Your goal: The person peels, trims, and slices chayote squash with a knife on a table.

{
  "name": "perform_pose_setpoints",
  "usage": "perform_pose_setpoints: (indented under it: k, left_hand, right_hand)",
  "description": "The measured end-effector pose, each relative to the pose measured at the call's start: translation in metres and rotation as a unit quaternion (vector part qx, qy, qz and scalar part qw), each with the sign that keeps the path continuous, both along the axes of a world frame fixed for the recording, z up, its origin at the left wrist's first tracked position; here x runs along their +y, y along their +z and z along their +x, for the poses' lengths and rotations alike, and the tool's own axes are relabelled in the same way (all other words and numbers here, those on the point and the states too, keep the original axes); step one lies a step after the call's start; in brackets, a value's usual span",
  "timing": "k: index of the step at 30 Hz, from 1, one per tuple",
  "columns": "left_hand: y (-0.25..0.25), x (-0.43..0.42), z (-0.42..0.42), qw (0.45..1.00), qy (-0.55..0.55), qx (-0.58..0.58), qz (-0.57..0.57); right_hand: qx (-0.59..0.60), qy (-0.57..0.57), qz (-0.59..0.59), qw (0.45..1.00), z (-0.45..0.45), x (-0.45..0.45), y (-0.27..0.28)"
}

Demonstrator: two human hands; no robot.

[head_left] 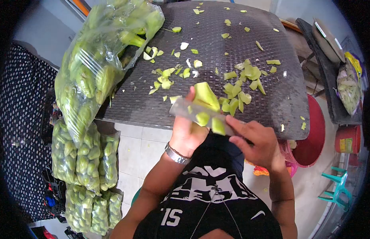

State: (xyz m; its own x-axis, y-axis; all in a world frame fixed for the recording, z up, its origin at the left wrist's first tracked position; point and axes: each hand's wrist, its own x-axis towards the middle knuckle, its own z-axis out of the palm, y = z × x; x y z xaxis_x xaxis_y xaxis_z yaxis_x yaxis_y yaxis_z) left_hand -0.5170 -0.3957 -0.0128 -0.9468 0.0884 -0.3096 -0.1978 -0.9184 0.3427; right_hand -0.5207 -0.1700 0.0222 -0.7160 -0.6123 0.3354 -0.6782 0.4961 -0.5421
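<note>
My left hand [188, 133], with a metal watch at the wrist, is closed around a partly peeled, pale green vegetable [206, 95] at the table's near edge. My right hand [254, 141] grips a knife [183, 109], its handle hidden by my fingers. The broad blade lies across the near side of the vegetable, above my left hand, and slices of green peel [218, 126] cling to it. Exactly where the edge meets the vegetable is hard to make out. Scattered green peelings [236, 85] lie on the table just beyond my hands.
On the left of the dark woven-pattern table [280, 91] rests a large clear bag [89, 75] of green vegetables. Several filled bags [87, 159] stand below it. To the right are a red tub [314, 135], a side table [320, 59] with a bag [348, 83], and a green stool [336, 185].
</note>
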Motion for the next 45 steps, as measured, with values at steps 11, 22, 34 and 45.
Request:
perform_pose_setpoints:
  k: [11,22,34,45]
  left_hand:
    - [0.002,0.007,0.000,0.999,-0.033,-0.018,-0.034]
    - [0.009,0.005,0.004,0.996,-0.066,-0.036,-0.057]
    - [0.004,0.012,0.000,0.993,-0.016,0.003,-0.115]
    - [0.001,0.001,0.008,0.987,-0.032,-0.022,-0.156]
  right_hand:
    - [0.060,0.028,0.044,0.997,-0.003,-0.001,0.007]
    - [-0.142,-0.104,-0.114,0.978,-0.036,0.028,0.001]
    - [0.055,0.032,0.052,0.997,0.001,0.001,0.007]
    - [0.009,-0.019,-0.052,0.998,-0.037,0.027,-0.007]
